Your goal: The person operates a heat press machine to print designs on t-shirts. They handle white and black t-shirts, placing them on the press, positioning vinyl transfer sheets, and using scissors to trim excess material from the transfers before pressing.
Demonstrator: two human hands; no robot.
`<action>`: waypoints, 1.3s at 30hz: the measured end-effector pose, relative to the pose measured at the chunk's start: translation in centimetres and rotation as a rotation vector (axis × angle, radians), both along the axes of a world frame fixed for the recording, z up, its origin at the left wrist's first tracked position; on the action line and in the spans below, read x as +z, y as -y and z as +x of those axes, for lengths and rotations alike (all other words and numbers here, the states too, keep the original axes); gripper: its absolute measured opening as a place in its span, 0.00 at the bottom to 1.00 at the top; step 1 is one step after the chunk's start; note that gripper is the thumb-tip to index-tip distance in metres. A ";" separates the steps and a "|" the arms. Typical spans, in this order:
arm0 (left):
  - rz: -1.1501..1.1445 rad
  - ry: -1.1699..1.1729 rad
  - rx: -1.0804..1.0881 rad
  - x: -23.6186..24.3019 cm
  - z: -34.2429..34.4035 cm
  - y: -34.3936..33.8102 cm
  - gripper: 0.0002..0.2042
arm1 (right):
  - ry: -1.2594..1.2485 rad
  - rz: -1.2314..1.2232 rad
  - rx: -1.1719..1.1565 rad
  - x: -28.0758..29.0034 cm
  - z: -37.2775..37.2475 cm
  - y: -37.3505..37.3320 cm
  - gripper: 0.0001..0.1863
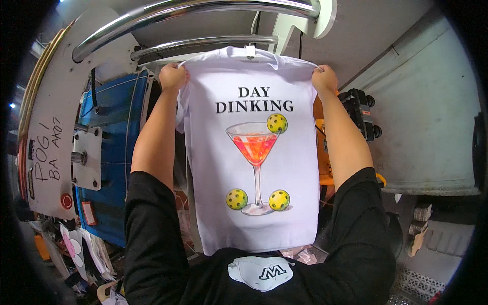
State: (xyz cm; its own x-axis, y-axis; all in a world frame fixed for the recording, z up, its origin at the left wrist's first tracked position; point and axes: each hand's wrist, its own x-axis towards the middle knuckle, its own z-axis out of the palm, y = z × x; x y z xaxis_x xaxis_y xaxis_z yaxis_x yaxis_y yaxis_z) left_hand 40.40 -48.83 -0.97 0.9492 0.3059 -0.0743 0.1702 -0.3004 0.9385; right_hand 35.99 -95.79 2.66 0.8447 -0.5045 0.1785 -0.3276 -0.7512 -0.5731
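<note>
I hold a white T-shirt spread out in front of me, its printed side facing me. The print shows black lettering above a cocktail glass with red drink and three yellow perforated balls. My left hand grips the shirt's left shoulder and my right hand grips its right shoulder. The shirt hangs flat over a board beneath it, with its hem near my chest. Both of my arms wear black sleeves.
Curved chrome bars arch over the shirt's collar. A blue machine body with a white panel stands at the left. A black device on an orange part sits right of the shirt, beside a grey-white surface.
</note>
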 end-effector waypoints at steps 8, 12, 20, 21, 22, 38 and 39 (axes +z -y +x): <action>0.580 0.417 -0.186 0.4 -16.9 3.3 0.13 | -0.114 -0.322 0.604 -0.9 -15.3 -6.2 0.29; 0.421 0.207 0.082 3.9 -38.7 3.8 0.03 | -0.095 -0.253 0.754 1.3 -32.8 -7.0 0.33; 0.589 -0.444 -0.094 5.1 -53.6 7.0 0.17 | -0.178 -0.478 0.560 -0.5 -40.1 -8.8 0.36; 0.540 -0.371 -0.114 4.6 -53.4 7.0 0.16 | -0.177 -0.479 0.553 -0.7 -40.3 -8.7 0.36; 0.495 -0.298 -0.140 4.4 -53.1 6.8 0.16 | -0.157 -0.462 0.553 -0.8 -40.4 -8.7 0.36; 0.328 -0.001 0.143 1.3 -52.8 0.8 0.17 | -0.105 0.417 0.152 -4.7 -42.5 -1.8 0.34; 0.210 -0.080 0.139 0.6 -53.3 -0.3 0.16 | -0.120 0.848 0.196 -5.2 -43.6 -1.3 0.27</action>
State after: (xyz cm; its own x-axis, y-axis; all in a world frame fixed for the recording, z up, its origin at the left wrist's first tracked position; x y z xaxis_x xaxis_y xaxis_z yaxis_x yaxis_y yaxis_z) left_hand -12.95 -48.55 -0.37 0.8907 0.4493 -0.0686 0.2947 -0.4559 0.8399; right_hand -7.57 -94.52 -2.53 0.9190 -0.2710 -0.2864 -0.3312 -0.1365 -0.9336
